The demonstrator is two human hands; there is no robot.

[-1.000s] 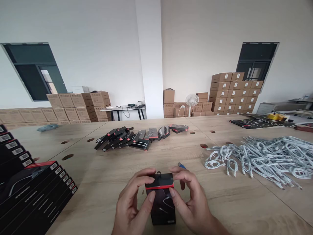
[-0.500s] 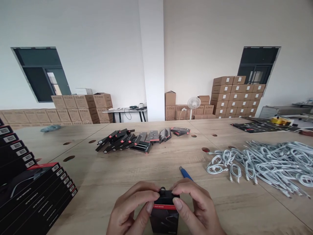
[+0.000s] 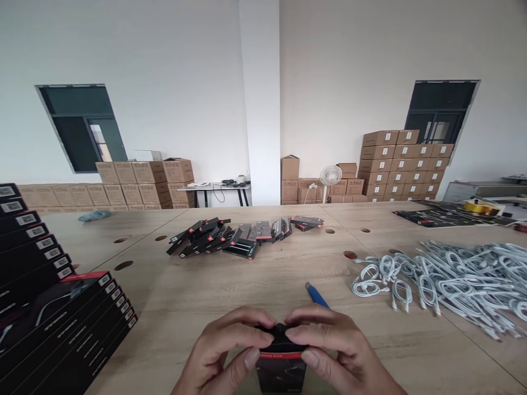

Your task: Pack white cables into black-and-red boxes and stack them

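Note:
A small black box (image 3: 281,374) with a red band near its top stands upright at the bottom centre. My left hand (image 3: 234,348) grips its upper left corner between thumb and fingers. On the opposite corner, the thumb and fingers of my right hand (image 3: 333,345) are closed in the same way. The fingertips of both hands rest on the black top part, around a small round black tab (image 3: 280,328). Just beyond my right hand lies a blue-handled tool (image 3: 317,295). My hands hide parts of the box's top and sides.
Stacked black boxes (image 3: 78,323) rise at the left. Scattered black boxes (image 3: 206,238) lie across the middle of the wooden table (image 3: 173,291). Coiled white cables (image 3: 461,280) cover the right side. Printed black sheets (image 3: 428,216) and yellow tape (image 3: 481,207) lie farther back.
My fingertips have moved lower and inward over the box's top, and the round tab stands out less above it. The whole view has shifted slightly, with the table's contents appearing farther right.

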